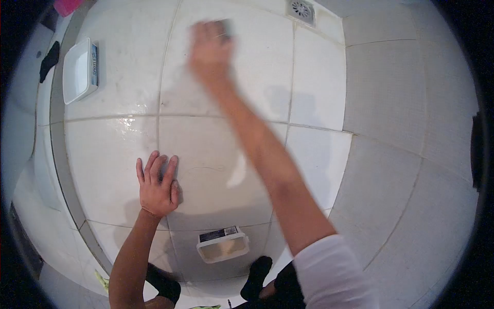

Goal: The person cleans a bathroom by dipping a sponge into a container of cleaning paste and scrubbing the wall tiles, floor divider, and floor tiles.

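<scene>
My left hand rests on the white tiled floor with its fingers spread and nothing in it. Farther forward, my right hand is blurred by motion, low over the floor. A dark grey object shows at its fingers; what it is cannot be made out. Between my feet and my left hand, a white rectangular tub with a dark label holds something pale.
A second white tub with a blue label stands at the far left by a raised edge. A floor drain lies at the top. Grey tiled wall rises on the right. A black cloth-like item lies beyond the left edge.
</scene>
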Action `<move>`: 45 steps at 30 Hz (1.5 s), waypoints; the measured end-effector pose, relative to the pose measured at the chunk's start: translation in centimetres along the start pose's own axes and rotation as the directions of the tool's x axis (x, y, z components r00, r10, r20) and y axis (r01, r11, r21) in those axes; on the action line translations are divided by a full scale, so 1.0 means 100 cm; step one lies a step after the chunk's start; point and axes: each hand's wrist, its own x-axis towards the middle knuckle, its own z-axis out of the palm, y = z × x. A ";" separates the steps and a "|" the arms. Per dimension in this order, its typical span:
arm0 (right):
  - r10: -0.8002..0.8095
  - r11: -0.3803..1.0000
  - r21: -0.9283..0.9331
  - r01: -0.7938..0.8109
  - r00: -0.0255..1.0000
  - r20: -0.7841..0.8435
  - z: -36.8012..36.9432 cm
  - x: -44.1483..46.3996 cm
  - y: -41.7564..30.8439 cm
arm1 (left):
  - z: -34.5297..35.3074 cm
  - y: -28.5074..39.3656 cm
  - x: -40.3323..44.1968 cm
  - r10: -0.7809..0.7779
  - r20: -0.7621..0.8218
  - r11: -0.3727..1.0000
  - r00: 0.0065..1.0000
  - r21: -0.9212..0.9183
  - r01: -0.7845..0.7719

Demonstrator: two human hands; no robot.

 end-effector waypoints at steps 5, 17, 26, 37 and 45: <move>-0.203 0.977 0.095 0.192 0.970 0.133 -0.052 -0.061 0.037 | -0.002 -0.002 0.003 -0.003 0.007 1.000 1.000 -0.018 0.003; -0.111 0.987 -0.090 0.136 0.964 0.243 -0.070 -0.054 -0.060 | -0.002 -0.001 0.000 -0.007 0.002 0.997 1.000 -0.081 0.007; 0.218 0.975 -0.073 -0.209 0.960 0.173 -0.057 -0.055 0.053 | -0.001 -0.003 -0.002 -0.010 0.005 0.996 1.000 -0.094 0.011; -0.002 0.998 0.067 -0.011 0.984 0.179 -0.053 -0.055 -0.022 | -0.002 -0.006 0.000 -0.009 -0.033 0.998 0.999 -0.068 0.007; 0.114 0.993 0.007 -0.121 0.951 0.286 -0.009 0.043 0.038 | -0.003 -0.005 -0.001 -0.008 -0.030 0.995 1.000 -0.103 0.005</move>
